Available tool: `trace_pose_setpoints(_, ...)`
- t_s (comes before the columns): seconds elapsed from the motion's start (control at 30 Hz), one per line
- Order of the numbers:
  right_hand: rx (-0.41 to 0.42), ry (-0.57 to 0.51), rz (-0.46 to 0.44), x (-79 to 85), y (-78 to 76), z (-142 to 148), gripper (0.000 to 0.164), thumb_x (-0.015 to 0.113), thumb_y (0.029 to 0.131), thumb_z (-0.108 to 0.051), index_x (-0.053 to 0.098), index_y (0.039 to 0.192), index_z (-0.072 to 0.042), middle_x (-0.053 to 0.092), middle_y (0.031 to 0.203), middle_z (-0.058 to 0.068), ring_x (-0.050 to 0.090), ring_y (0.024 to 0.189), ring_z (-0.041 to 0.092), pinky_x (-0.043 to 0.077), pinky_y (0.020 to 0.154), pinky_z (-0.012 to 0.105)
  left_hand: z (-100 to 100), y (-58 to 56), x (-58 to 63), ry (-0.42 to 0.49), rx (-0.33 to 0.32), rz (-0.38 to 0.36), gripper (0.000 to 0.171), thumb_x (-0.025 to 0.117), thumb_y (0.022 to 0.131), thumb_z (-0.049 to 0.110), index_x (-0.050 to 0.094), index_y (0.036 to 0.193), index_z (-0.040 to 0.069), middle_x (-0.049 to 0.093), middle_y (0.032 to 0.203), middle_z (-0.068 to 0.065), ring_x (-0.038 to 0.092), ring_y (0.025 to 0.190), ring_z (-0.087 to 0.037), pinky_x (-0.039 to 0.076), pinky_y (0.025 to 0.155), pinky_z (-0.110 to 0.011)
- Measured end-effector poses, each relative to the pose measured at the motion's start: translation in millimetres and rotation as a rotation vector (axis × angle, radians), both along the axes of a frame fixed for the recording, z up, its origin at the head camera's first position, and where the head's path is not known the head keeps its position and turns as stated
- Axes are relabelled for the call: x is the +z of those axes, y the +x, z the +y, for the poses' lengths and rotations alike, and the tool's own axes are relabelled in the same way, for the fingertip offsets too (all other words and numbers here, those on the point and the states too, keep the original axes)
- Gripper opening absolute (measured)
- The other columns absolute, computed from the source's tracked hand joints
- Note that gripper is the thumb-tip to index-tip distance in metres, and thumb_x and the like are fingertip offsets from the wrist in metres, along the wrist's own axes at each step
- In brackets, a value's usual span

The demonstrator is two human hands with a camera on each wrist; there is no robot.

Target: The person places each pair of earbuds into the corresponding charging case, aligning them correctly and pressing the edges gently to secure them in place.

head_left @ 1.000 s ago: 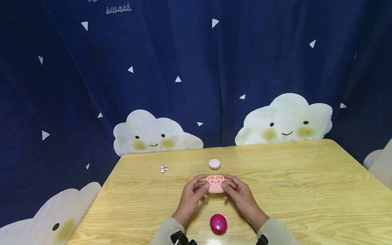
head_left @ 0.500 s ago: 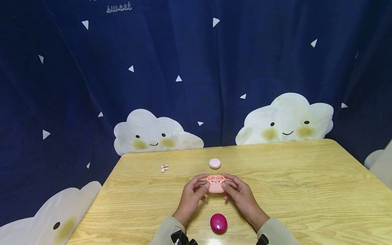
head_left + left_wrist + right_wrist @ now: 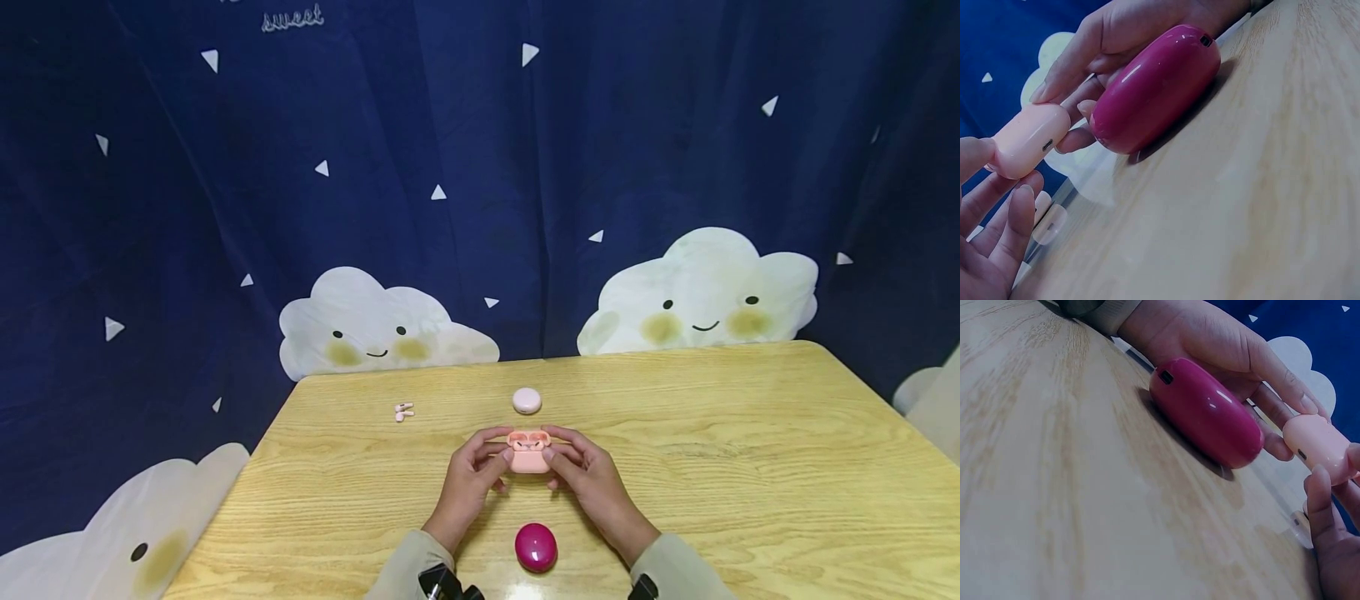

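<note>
Between both hands is a pink earbud case [image 3: 529, 462], its lid up toward the far side, with earbuds seated inside. My left hand [image 3: 467, 485] grips its left end, thumb on the near face and fingers behind. At the right end, my right hand [image 3: 594, 482] holds it the same way. Both wrist views show the case's underside port; in the left wrist view the case [image 3: 1030, 140] hangs above the table. Nearer to me, between my forearms, a glossy magenta case [image 3: 536, 547] lies closed on the table, touched by neither hand in the head view.
Beyond the hands sits a pale pink round case [image 3: 527, 401], closed. Two loose white-pink earbuds [image 3: 404, 412] lie to its left on the wooden table [image 3: 750, 467]. A dark blue curtain [image 3: 450, 125] with clouds hangs behind the table's far edge.
</note>
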State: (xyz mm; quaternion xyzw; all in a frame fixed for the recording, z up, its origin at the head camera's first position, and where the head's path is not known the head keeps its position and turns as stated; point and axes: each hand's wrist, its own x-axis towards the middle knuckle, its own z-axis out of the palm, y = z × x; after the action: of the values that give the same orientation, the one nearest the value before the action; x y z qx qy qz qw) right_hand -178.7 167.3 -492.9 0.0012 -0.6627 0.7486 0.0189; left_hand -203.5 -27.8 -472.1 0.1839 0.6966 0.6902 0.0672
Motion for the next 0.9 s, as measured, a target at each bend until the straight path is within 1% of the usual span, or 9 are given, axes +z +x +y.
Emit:
trace_pose_setpoints(0.23,0.001,-0.004,0.015,0.3,0.3,-0.4,0.042,0.067,0.091,-0.016,0.056,0.131,-0.006,0.068,0.105,0.018,0.063,0.076,0.023,0.056,0.065,0.031,0.6,-0.1,1.8,-0.018,0.006,-0.008,0.034,0.062,0.095,0.011,0.058,0.127,0.003,0.065,0.109,-0.022,0.063,0.084,-0.036,0.056,0.061,-0.034)
trace_pose_setpoints(0.53,-0.005,0.005,0.004,-0.4,-0.2,-0.4,0.040,0.066,0.092,-0.014,0.057,0.130,-0.006,0.068,0.105,0.017,0.064,0.075,0.024,0.056,0.066,0.031,0.8,0.4,1.1,-0.011,0.006,-0.003,0.034,0.061,0.095,0.009,0.057,0.127,0.000,0.065,0.108,-0.022,0.063,0.082,-0.033,0.055,0.060,-0.034)
trace_pose_setpoints(0.9,-0.014,0.006,0.015,-0.2,-0.2,-1.5,0.038,0.065,0.092,-0.011,0.058,0.128,-0.004,0.068,0.105,0.018,0.064,0.081,0.021,0.057,0.066,0.031,1.6,0.8,1.7,-0.001,0.012,-0.008,0.031,0.061,0.094,0.007,0.058,0.124,0.000,0.065,0.106,-0.023,0.063,0.080,-0.028,0.054,0.058,-0.031)
